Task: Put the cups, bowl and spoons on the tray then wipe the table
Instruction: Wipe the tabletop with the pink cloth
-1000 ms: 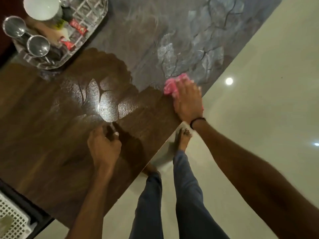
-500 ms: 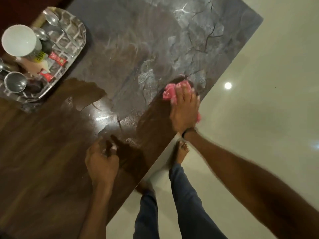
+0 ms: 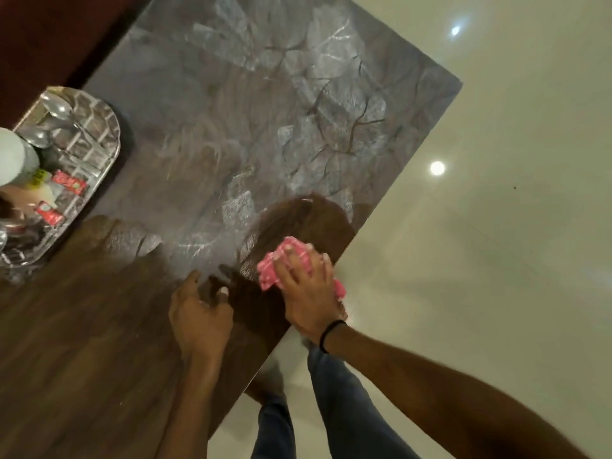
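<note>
My right hand (image 3: 308, 293) presses a pink cloth (image 3: 281, 263) flat on the dark glossy table (image 3: 205, 134), close to its right edge. My left hand (image 3: 198, 316) rests on the tabletop just left of it, fingers spread, holding nothing. A patterned metal tray (image 3: 96, 144) sits at the table's left edge. On it lie spoons (image 3: 54, 114), a white cup (image 3: 13, 157) and red sachets (image 3: 68, 182). The tray's near end runs out of frame.
The table's right edge (image 3: 390, 213) drops to a pale shiny floor (image 3: 496, 226) with light reflections. My legs in blue jeans (image 3: 334, 392) stand beside the table corner. A dark red surface (image 3: 59, 38) borders the table at the upper left.
My right hand has slid the pink cloth back along the right edge toward me and my left hand. The view has shifted, so the tray now sits further left.
</note>
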